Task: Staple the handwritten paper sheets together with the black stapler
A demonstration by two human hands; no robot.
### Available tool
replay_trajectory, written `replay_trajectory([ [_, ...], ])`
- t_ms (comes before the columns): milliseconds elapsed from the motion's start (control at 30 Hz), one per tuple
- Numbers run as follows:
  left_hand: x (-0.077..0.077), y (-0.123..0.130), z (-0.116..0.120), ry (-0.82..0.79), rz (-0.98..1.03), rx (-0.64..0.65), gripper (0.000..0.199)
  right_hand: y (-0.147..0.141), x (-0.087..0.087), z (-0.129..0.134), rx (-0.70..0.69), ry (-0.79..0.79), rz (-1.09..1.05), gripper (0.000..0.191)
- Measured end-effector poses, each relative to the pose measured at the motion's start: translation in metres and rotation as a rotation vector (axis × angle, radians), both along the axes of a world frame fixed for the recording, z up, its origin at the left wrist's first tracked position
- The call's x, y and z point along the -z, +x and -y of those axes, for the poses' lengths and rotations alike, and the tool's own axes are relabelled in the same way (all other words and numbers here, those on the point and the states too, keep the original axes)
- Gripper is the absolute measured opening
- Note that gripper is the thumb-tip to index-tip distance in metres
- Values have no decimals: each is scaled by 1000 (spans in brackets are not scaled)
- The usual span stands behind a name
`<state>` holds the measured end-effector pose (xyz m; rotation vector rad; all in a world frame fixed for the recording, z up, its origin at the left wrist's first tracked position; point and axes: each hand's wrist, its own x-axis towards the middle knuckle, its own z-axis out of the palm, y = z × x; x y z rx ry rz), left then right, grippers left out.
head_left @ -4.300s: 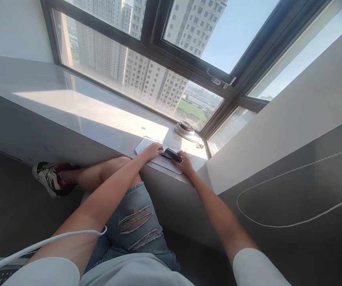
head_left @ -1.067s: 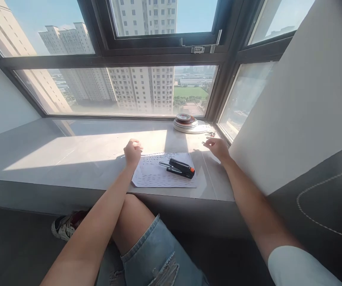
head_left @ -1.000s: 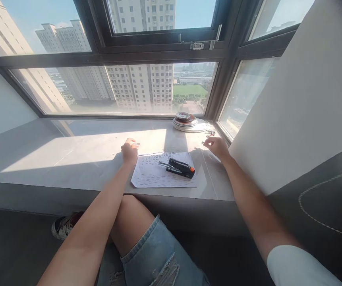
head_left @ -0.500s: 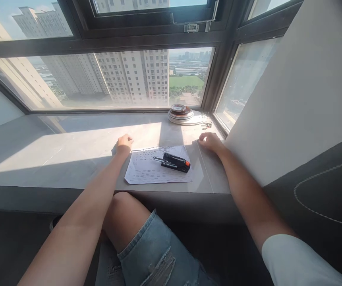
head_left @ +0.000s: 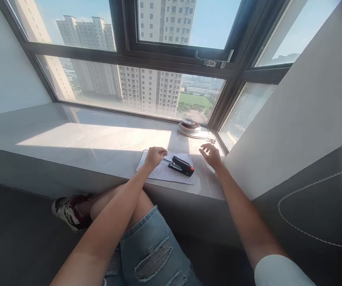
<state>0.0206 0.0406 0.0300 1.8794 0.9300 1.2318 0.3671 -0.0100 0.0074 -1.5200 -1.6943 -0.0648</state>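
A black stapler (head_left: 182, 167) with an orange spot at its rear end lies on written sheets of paper (head_left: 171, 177). Its top is raised, and a metal strip points left. My left hand (head_left: 155, 157) is over the sheets, fingertips pinched together close to that strip. Whether it holds something small, or touches the strip, I cannot make out. To the right of the paper, my right hand (head_left: 211, 155) hovers by the sill, its fingers loosely curved and apart with nothing visible in them.
Stacked round plates or discs (head_left: 190, 127) stand in the window corner, with a small metal item (head_left: 211, 140) beside them. The pale sill (head_left: 99, 159) ends at a front edge above my knees. A white wall (head_left: 281, 119) rises on the right, where a beaded cord (head_left: 296, 234) hangs.
My left hand has moved right, from the paper's upper left edge to near the stapler's metal strip. My right hand's fingers have spread a little. The camera view has tilted and shifted.
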Motion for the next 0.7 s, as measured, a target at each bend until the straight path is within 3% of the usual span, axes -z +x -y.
replay_trajectory([
  [100, 12, -3, 4, 38, -49, -7, 22, -40, -7, 19, -180, 31, -142, 37],
  [300, 17, -9, 8, 37, -124, -2, 22, -87, 4, 37, -471, -101, -8, 56],
  [433, 19, -9, 8, 59, -162, 12, 22, -90, 12, 38, -500, -132, 30, 55],
  [700, 21, -9, 6, 57, -155, 33, 20, -88, 10, 43, -407, -211, -21, 44],
])
